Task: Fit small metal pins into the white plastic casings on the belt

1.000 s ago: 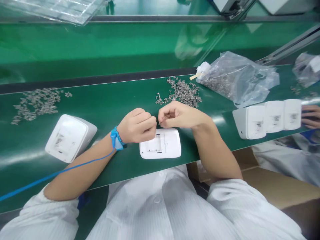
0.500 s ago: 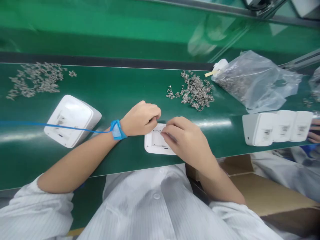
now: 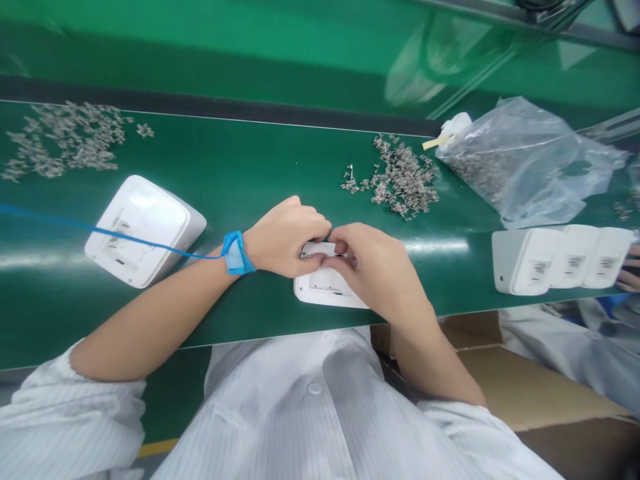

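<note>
My left hand [image 3: 286, 237] and my right hand [image 3: 367, 267] meet above a flat white plastic device [image 3: 330, 292], which lies on the green belt [image 3: 240, 320] with its underside up. Between them, a small white plastic strip [image 3: 317, 250] shows, pinched by the fingers of both hands. Much of the device is hidden under my right hand and wrist. A blue antistatic wrist strap [image 3: 236, 253] circles my left wrist, and its blue cord [image 3: 100, 230] runs off to the left.
Loose small metal parts [image 3: 400, 180] lie in heaps on the belt, with a clear plastic bag of them [image 3: 520, 163] to the right. Another white device [image 3: 143, 230] lies left; several stand in a row [image 3: 555, 260] right, beside a co-worker's hand [image 3: 629, 267].
My hands have closed together over the device, and the white strip now shows between them. My right hand has lifted from the device's face. The view has tilted slightly.
</note>
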Demonstrator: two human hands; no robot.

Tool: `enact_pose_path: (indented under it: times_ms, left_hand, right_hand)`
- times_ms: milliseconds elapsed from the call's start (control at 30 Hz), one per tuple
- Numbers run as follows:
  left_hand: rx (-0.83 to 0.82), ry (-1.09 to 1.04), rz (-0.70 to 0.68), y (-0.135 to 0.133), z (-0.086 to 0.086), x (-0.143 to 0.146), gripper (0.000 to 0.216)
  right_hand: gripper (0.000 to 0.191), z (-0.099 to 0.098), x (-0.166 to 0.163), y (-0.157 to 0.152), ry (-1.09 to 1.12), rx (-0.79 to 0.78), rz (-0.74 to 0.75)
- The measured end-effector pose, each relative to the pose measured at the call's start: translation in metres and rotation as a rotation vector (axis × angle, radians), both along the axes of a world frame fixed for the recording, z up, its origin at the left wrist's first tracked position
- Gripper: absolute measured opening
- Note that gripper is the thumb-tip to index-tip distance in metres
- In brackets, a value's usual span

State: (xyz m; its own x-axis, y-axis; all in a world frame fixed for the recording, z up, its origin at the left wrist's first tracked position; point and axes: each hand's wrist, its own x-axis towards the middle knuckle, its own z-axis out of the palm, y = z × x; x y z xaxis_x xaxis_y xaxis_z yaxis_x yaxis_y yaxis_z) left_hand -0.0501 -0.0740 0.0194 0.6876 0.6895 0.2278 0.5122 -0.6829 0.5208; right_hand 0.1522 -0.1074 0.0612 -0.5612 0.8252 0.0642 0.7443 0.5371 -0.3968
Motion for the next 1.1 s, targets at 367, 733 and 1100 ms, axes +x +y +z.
enact_pose_path:
  times_ms: [367, 733, 1100]
  left_hand:
    - [-0.046, -0.022, 0.025, 0.0, -0.002, 0.0, 0.02]
    - [-0.099, 0.017, 0.032, -0.001, 0.003, 0.002, 0.024]
    - [0.041, 0.115, 0.129, -0.011, 0.002, 0.009, 0.019]
  right_hand:
    - [0.015, -0.02, 0.014, -0.027, 0.154, 0.287, 0.025]
    - [0.015, -0.016, 0.01, -0.027, 0.129, 0.383, 0.096]
    - [0.033, -0.026, 0.015, -0.031, 0.365, 0.329, -0.016]
